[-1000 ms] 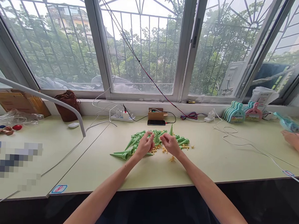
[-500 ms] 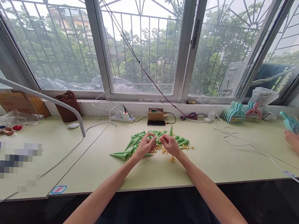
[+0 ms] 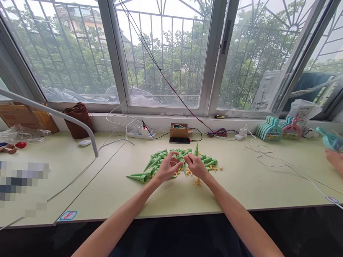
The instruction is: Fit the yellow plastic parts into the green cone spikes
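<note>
My left hand [image 3: 168, 167] curls its thumb and fingers around the head of a green plastic plant watering spike [image 3: 184, 169], whose point is tilted downward. Close against it, my right hand [image 3: 196, 166] is closed in a pinch by the spike's head; what lies between those fingertips is too small to make out. Around and behind both hands lies a pile of similar green spikes [image 3: 157, 158]. One spike [image 3: 197, 149] stands point up behind my right hand. Small yellow plastic pieces [image 3: 198, 182] are scattered under and beside my right hand.
A phone [image 3: 179, 140] lies before a small cardboard box [image 3: 179, 131]. Behind are a power strip [image 3: 141, 132] and bundled cables [image 3: 218, 133]. A lamp arm [image 3: 82, 124] crosses at left. On the right, another person's hand [image 3: 338, 161] holds a turquoise object near several turquoise plastic pieces [image 3: 269, 129].
The green spike between my hands has turned so its point now shows below my fingers. My left fingers have opened slightly around it. At right, the other person's turquoise object has shifted left.
</note>
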Tool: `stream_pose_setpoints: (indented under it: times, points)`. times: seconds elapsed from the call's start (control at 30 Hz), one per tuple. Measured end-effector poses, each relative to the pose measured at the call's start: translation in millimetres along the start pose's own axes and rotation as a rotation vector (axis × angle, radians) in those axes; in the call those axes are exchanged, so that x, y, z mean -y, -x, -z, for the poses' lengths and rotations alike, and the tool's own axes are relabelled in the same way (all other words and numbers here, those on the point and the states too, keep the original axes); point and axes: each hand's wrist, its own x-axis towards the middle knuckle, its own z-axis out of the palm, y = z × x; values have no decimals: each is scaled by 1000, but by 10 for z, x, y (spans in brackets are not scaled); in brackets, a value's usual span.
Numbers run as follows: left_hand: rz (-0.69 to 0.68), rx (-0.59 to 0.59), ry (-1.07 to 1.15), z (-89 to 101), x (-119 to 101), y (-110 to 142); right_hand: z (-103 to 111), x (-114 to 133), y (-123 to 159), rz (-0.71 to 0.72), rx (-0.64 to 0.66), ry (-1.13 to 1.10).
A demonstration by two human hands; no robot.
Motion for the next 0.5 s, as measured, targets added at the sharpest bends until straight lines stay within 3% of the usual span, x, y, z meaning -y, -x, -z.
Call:
stream_pose_setpoints:
  times: [0.17,0.5]
  points:
    - [-115,-64,-177,-12,-1,5,-10,-27,-6,-12,15,14]
    - [-147,-94,-216,-30,-20,6,-3,-17,-10,-18,17,10]
